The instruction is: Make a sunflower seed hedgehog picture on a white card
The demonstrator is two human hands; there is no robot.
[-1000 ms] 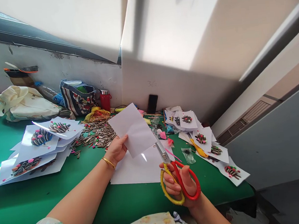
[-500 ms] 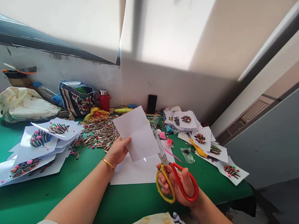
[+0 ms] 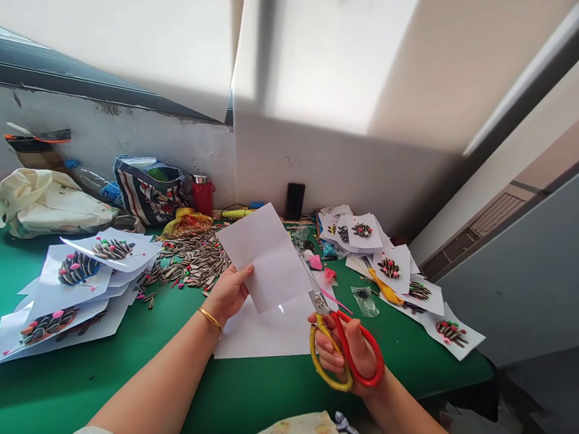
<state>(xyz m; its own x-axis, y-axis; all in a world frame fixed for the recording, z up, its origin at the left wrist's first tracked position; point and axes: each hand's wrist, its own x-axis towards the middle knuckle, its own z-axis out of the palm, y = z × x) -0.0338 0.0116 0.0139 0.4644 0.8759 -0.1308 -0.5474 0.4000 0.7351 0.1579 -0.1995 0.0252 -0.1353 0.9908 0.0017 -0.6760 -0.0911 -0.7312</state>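
Crisp white sheet vs steel scissors
Left hand fingers pinch the creased rectangle's left edge, up over the green bench. Right hand fingers curl tight through glossy red and yellow loops, blades at its lower right edge.

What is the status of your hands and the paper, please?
Left hand pinches paper sheet, held up. Right hand grips scissors, blades at sheet's lower right edge. Second sheet flat on table beneath; seed pile behind.
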